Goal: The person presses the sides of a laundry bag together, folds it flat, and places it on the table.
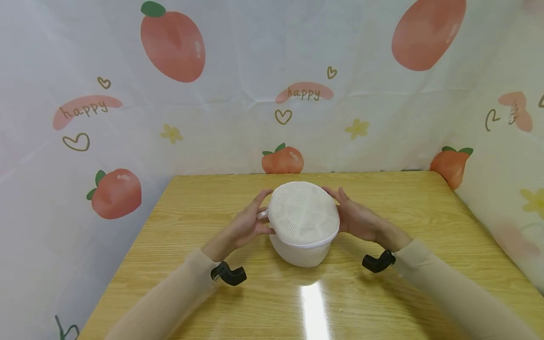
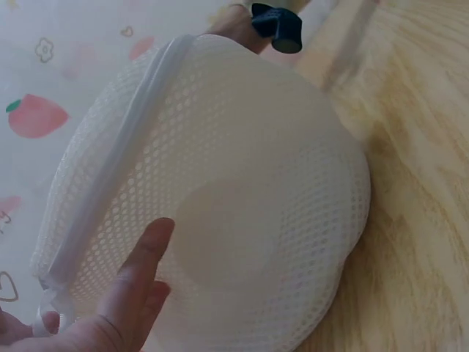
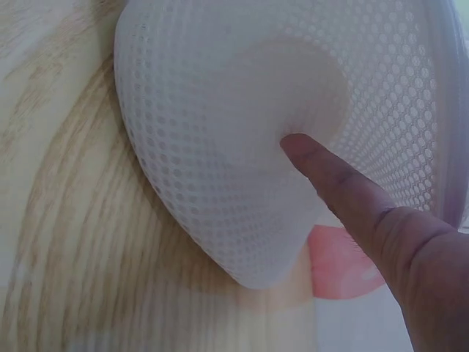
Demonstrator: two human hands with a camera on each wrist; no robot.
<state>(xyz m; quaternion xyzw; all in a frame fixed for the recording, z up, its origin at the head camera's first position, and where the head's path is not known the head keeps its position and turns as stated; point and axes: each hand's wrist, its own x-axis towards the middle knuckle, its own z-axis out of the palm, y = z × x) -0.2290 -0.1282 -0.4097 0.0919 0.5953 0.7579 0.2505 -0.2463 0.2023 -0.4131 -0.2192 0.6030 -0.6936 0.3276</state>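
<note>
Squarely between left grip (image 1: pixel 247 225) and right grip (image 1: pixel 358 220) sits a mesh bag (image 1: pixel 302 215).

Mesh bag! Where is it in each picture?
Head: bag, a bit below and right of the middle.
Left wrist: bag, big, filling the middle.
Right wrist: bag, big, across the top middle and right.
Shared landmark: the table, seen beside the bag in every view.

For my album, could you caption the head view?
Left hand and right hand touch opposite sides of a white mesh bag, wooden table below.
</note>
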